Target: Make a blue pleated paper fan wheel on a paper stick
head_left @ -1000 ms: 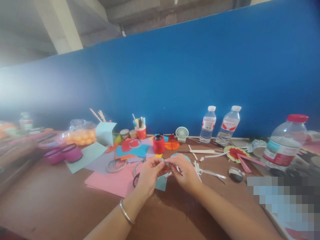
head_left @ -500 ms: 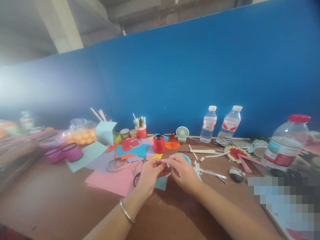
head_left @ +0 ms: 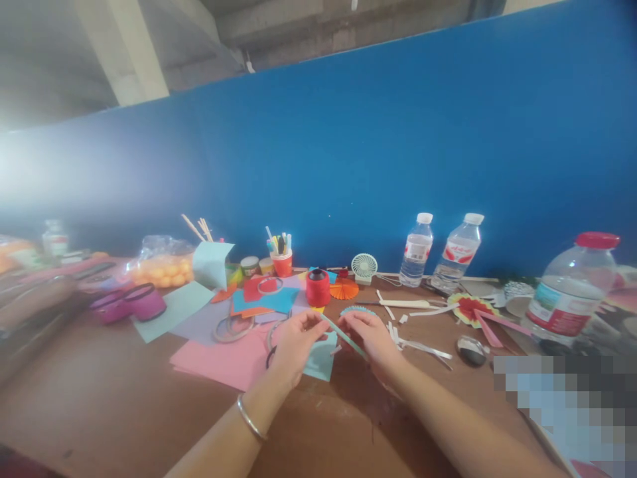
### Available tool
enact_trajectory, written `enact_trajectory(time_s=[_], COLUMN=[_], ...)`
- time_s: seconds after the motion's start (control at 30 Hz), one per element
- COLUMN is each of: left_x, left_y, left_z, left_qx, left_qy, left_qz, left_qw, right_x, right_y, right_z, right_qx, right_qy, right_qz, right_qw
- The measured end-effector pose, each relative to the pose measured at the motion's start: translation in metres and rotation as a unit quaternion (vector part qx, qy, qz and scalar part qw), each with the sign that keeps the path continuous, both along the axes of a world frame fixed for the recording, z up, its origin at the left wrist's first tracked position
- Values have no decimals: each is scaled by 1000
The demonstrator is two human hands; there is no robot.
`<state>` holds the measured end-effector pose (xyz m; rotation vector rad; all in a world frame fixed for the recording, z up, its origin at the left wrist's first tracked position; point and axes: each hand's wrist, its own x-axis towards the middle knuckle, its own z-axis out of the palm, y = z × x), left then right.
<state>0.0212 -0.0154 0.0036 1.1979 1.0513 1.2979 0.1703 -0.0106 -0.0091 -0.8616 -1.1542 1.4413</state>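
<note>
Between my two hands a narrow light green paper strip [head_left: 344, 336] slants down to the right. My left hand [head_left: 297, 344] pinches its upper end with thumb and fingertips. My right hand [head_left: 371, 342] is curled around its lower part; most of those fingers are hidden from me. Just behind my right hand a blue pleated paper piece [head_left: 359, 309] shows its edge. Under and beside my left hand lie a light green paper sheet [head_left: 321, 358] and pink paper [head_left: 213, 364]. The red thread spool [head_left: 317, 290] stands beyond my hands.
White paper scraps [head_left: 423, 348] and a round dark-and-clear container [head_left: 472, 350] lie to the right. Water bottles [head_left: 417, 255] and a small fan [head_left: 364, 267] line the back. Tape rolls [head_left: 233, 328] lie left. Another person's arm [head_left: 37, 302] is at far left.
My hands have moved slightly apart, and the green strip now shows stretched between them. Before, fingertips met and mostly covered it.
</note>
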Motion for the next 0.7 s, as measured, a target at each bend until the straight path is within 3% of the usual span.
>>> enact_trajectory(time_s=[0.13,0.33,0.53,0.7], left_x=[-5,-11,-15,-11], left_y=[5,10,10,4], left_z=[-2,-4,-6,-1], left_qx=[53,137,144,153], left_qy=[90,186,277,373], left_qz=[2,9,56,72], left_qw=[995,973,948,912], right_x=[5,10,13,27], right_y=[4,1,4,8], right_z=[-1,0,2,8], right_qx=[-79,-114,-6,47], right_qy=[62,68,-27,-87], right_qz=[119,175,127,137], right_qw=[988,976,992,986])
